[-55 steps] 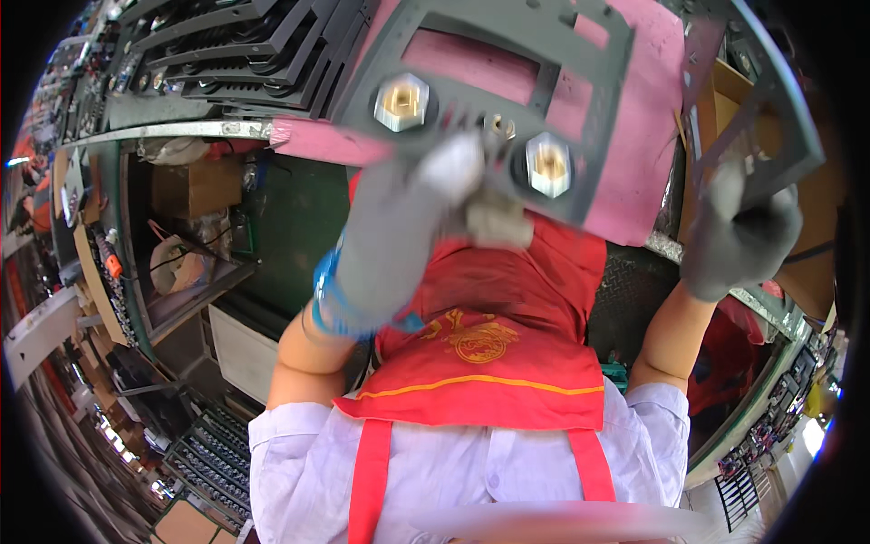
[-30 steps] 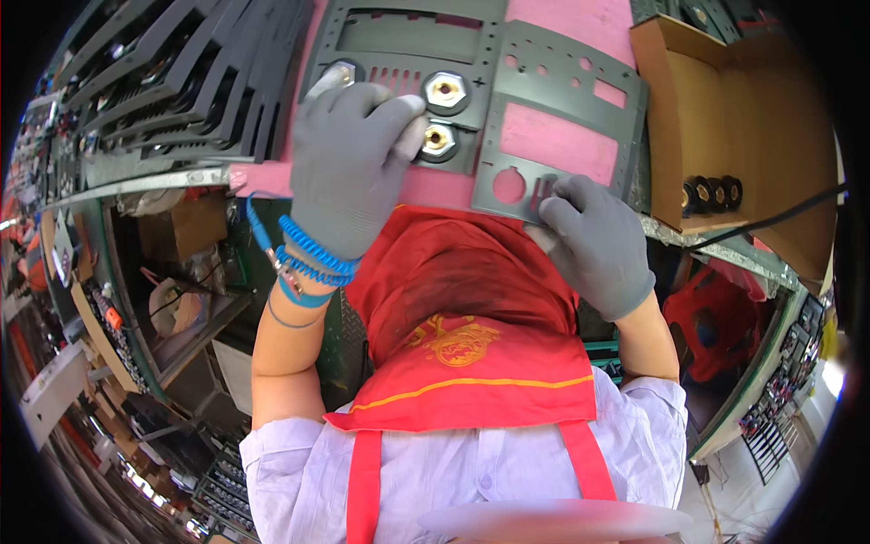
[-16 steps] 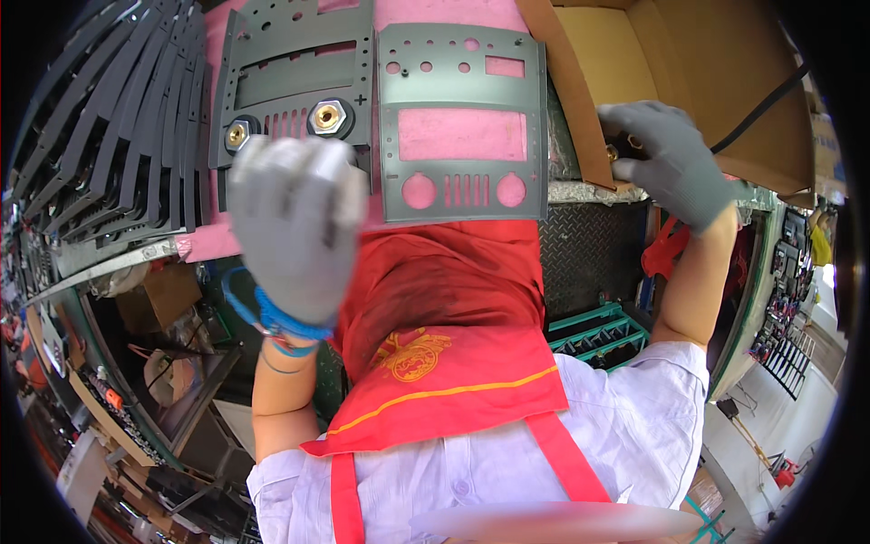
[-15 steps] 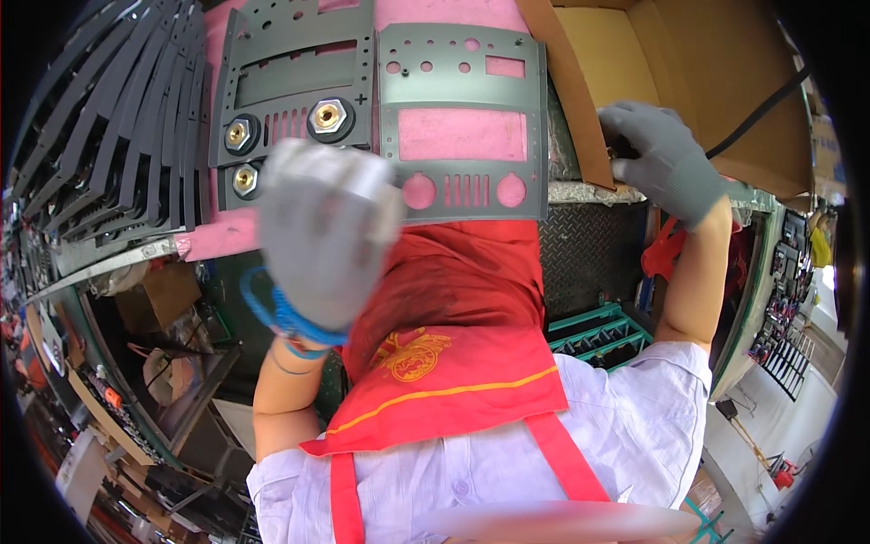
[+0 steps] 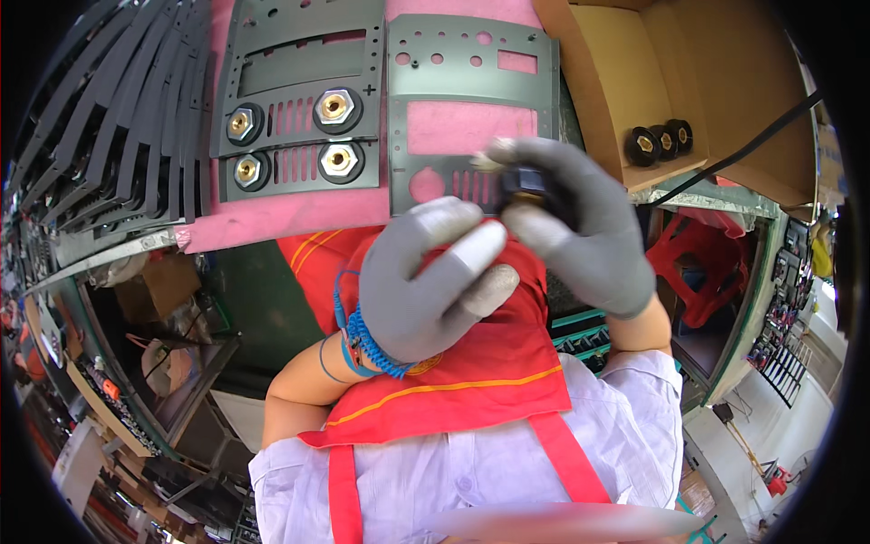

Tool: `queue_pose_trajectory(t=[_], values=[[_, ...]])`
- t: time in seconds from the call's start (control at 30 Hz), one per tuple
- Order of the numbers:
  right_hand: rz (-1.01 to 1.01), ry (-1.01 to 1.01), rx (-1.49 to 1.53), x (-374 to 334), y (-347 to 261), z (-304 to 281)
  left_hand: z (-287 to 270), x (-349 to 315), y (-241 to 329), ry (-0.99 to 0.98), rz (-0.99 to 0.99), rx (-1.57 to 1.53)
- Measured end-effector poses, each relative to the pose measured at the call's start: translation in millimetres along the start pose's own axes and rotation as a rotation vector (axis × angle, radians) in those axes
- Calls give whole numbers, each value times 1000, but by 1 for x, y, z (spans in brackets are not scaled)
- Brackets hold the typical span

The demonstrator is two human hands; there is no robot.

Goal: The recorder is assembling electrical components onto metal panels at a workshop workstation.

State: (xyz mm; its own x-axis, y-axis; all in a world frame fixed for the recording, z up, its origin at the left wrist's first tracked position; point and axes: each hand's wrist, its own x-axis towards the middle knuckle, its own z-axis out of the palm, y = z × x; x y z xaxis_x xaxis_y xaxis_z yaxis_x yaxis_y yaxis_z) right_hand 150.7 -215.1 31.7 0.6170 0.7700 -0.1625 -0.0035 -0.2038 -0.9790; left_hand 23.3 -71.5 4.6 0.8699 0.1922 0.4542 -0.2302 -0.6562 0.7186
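Observation:
My right hand [image 5: 589, 227], in a grey glove, grips a black socket connector [image 5: 524, 185] over the lower edge of the right-hand metal panel [image 5: 462, 94]. Beside it my left hand [image 5: 435, 281], gloved too, is open, its fingers apart and pointing toward the connector without visibly holding anything. That panel has round holes, slots and a rectangular cutout; pink shows through one round hole [image 5: 427, 185]. Farther left, two overlapping dark metal panels [image 5: 308, 68] carry several mounted sockets, each with a silver hex nut [image 5: 336, 107] around a brass centre.
An open cardboard box [image 5: 603, 63] at the far right holds three black sockets [image 5: 666, 141], with a black cable [image 5: 743, 150] crossing its front. Many dark metal panels [image 5: 118, 118] stand in a row on the left. Pink sheeting [image 5: 290, 213] covers the worktop.
My right hand has come out of the box to the right panel with a black socket. My left hand has moved right and nearer me, uncovering a mounted socket on the left panel.

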Motion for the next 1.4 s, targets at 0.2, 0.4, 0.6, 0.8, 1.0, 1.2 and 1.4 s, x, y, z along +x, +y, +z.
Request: queue_pose_trajectory(t=[0.2,0.4,0.6,0.8,1.0,1.2,1.4], values=[[-177,-135,209,8,6,30,-2,-10,-10,302,-242,-126],[-468,56,-268,10,6,32,0,-25,-17,341,-591,-1085],[-587,-58,-352,10,3,31,-11,-37,-25,166,-656,-1288],[-808,-441,-353,3,-4,40,-3,-40,-25,15,-1023,-1647],[-745,-376,-374,26,-1,20,4,-54,-33,6,-932,-1838],[-569,-14,-422,30,0,8,2,-61,-39,94,-845,-1782],[-690,-146,-581,14,11,36,6,-62,-39,34,-851,-1807]])
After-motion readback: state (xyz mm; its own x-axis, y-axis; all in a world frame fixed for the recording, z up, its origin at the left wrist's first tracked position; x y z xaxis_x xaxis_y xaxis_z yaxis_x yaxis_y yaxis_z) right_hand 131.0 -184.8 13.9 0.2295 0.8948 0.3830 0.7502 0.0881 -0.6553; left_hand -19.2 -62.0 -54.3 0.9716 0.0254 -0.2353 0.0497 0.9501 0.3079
